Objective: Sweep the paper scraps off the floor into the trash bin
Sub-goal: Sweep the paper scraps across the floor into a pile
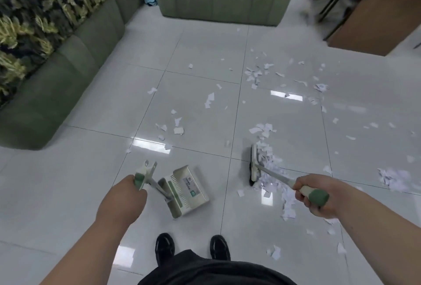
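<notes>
White paper scraps [271,164] lie scattered over the glossy tiled floor [200,107], thickest beside the broom head and to the right. My right hand [315,196] is shut on the green-capped handle of a broom. The broom head [254,164] rests on the floor against a pile of scraps. My left hand [129,191] is shut on the green grip of a cream dustpan [185,190], which sits on the floor left of the broom, apart from the scraps. No trash bin is in view.
A green sofa [61,84] with leaf-print cushions runs along the left, and a second sofa section [221,2] stands at the back. A wooden cabinet [373,13] and chair legs stand at the upper right. My black shoes [165,248] are at the bottom.
</notes>
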`<state>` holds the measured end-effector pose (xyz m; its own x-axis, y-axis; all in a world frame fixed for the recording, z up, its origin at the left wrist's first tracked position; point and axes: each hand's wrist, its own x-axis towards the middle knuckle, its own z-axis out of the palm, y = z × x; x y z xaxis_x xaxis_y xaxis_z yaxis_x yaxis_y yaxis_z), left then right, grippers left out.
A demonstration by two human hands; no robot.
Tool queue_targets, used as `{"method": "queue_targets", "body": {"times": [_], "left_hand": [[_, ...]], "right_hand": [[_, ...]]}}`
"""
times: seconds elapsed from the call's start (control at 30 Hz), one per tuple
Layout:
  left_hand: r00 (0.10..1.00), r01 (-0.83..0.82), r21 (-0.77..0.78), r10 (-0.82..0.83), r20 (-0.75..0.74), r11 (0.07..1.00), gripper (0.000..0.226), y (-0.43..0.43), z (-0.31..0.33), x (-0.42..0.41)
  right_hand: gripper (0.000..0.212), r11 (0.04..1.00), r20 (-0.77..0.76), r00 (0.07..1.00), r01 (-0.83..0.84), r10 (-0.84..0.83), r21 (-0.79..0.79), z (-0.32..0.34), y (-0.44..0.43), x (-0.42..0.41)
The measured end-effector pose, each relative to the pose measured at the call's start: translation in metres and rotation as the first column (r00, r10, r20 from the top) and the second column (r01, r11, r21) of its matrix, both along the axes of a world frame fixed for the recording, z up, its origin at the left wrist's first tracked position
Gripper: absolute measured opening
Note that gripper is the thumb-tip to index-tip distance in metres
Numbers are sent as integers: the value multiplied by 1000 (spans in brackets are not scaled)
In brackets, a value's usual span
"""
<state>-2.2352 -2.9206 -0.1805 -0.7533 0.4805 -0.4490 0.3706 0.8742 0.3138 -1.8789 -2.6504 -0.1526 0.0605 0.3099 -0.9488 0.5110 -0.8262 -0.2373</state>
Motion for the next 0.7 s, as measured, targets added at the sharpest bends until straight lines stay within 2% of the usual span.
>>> {"method": "queue_targets", "body": {"times": [0.2,0.43,0.7], "left_hand": [[999,33,12,-33,44,999,6,-12,5,-61],[995,-41,-20,42,89,999,6,-61,8,-137],[981,-164,-67,170,95,984,9,-86,1,-185]], "right_hand": [[31,1000,-85,996,4,-3,22,20,-43,-86],[23,998,-232,972,-48,38,-39,2,-85,-235],[25,952,-346,916,-268,204,-147,-44,-109,-382]]}}
